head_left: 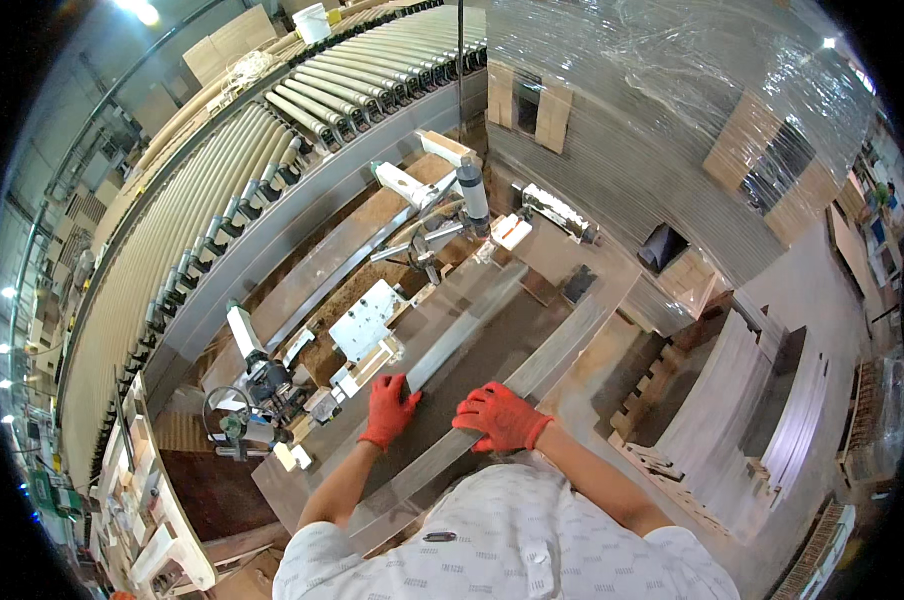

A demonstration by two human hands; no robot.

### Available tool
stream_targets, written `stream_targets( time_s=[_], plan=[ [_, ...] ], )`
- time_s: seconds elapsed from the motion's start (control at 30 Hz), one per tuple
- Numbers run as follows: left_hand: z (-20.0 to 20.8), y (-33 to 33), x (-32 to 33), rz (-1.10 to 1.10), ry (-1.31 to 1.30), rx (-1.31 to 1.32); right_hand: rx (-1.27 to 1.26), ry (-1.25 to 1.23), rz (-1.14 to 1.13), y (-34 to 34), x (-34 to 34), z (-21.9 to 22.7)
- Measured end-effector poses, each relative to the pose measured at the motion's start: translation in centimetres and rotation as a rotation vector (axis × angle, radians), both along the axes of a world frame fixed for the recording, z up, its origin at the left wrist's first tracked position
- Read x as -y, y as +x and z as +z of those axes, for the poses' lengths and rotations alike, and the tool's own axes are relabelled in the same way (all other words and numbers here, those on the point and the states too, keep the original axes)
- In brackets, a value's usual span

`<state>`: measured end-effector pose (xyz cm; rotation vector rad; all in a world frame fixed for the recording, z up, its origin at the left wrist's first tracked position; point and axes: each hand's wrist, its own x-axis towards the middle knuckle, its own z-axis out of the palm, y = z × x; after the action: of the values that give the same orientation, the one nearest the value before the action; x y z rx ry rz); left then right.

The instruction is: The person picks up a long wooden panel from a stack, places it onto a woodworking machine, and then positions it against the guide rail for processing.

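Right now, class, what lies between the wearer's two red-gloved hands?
The head view shows a dark brown flat surface between the left hand and the right hand; no separate object is visible in that gap.

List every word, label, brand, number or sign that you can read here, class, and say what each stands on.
None can be read.
Shirt: rows of small dark marks, too small to tell whether they are letters.
Left glove and right glove: no readable print.
White bucket: too small to make out any label.
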<state>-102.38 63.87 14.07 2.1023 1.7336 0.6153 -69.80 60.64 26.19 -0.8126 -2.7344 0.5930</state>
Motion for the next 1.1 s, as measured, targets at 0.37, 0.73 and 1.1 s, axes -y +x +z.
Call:
stream_targets(
  time_s=[0.37, 0.73, 1.1],
  plan=[
    [5.2, -0.6, 4.9, -0.131, -0.158, -0.307, 0.006, 0.025, 0.058, -0.9, -1.4, 2.1],
    [8.1, -0.2, 2.3, 0.023, -0.021, -0.086, -0.309, 0.183, -0.287, -3.6, -5.7, 0.9],
    [-0.5, -4.3, -6.5, 0.292, 0.127, -0.323, -0.231, 0.096, -0.369, 1.6, -3.0, -2.8]
  ],
)
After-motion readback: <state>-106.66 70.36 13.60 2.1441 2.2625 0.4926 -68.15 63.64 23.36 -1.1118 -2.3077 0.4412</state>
